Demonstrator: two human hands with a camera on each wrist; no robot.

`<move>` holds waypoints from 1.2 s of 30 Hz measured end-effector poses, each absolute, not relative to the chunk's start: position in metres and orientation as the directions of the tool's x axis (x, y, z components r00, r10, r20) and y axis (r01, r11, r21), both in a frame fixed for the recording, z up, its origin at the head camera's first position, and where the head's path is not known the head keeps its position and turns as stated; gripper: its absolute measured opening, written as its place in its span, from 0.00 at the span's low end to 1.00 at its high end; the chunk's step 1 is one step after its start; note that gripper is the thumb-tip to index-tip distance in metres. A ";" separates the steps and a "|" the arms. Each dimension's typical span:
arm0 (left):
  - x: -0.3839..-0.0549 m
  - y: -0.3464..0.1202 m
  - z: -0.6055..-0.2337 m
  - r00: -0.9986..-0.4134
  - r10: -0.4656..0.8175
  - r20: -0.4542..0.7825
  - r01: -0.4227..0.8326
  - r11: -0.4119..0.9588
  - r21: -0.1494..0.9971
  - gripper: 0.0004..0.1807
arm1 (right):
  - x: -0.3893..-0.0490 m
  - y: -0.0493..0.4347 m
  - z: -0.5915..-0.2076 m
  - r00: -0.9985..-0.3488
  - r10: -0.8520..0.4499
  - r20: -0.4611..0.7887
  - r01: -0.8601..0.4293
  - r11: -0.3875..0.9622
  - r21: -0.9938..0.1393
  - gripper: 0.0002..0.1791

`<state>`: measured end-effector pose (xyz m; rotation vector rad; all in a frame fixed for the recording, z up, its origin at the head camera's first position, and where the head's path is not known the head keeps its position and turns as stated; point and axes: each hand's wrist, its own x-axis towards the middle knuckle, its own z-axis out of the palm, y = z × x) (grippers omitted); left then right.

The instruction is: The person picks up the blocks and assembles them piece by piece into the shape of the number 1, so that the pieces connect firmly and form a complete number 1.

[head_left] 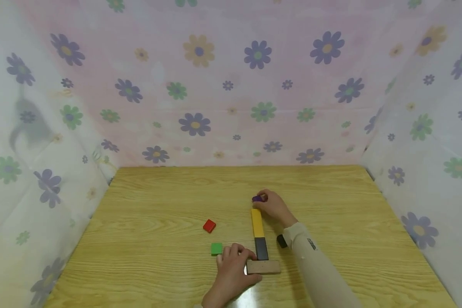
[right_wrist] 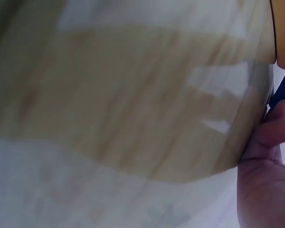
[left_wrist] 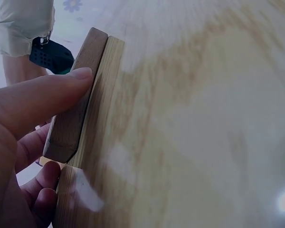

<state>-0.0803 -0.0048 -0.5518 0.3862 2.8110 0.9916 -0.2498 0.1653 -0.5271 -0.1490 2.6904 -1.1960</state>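
Note:
A purple block [head_left: 257,199] is pinched between the thumb and fingers of my right hand [head_left: 273,206], just beyond the far end of a long yellow block [head_left: 256,223]. In the right wrist view only a dark blue-looking corner of that block [right_wrist: 284,90] shows. The yellow block meets a dark grey block [head_left: 261,249], which runs down to a plain wooden block [head_left: 263,267] lying crosswise, like an upside-down T. My left hand [head_left: 232,269] grips the left end of the wooden block, its thumb on the near side [left_wrist: 69,114] and fingers partly hidden on the far side.
Left of the row lie a red block [head_left: 209,226] and a green block [head_left: 216,249], the green one close to my left fingers. A black block [head_left: 281,241] sits beside my right sleeve. Flowered cloth [head_left: 231,107] walls the wooden table [head_left: 158,201] at the back and sides.

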 end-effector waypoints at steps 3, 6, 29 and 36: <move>-0.081 -0.005 -0.552 -0.956 0.287 -0.059 0.186 0.750 0.635 0.19 | -0.251 0.164 -0.527 -0.977 -0.160 -0.140 -0.001 0.664 -0.748 0.25; -0.082 -0.005 -0.552 -0.957 0.285 -0.063 0.182 0.752 0.633 0.19 | -0.253 0.163 -0.528 -0.977 -0.157 -0.143 0.005 0.657 -0.754 0.25; -0.079 -0.004 -0.551 -0.958 0.276 -0.072 0.165 0.743 0.648 0.19 | -0.257 0.158 -0.525 -0.986 -0.082 -0.142 0.035 0.740 -0.671 0.16; -0.080 -0.003 -0.552 -0.959 0.276 -0.061 0.172 0.741 0.649 0.19 | -0.260 0.158 -0.523 -0.986 -0.056 -0.155 0.058 0.761 -0.646 0.16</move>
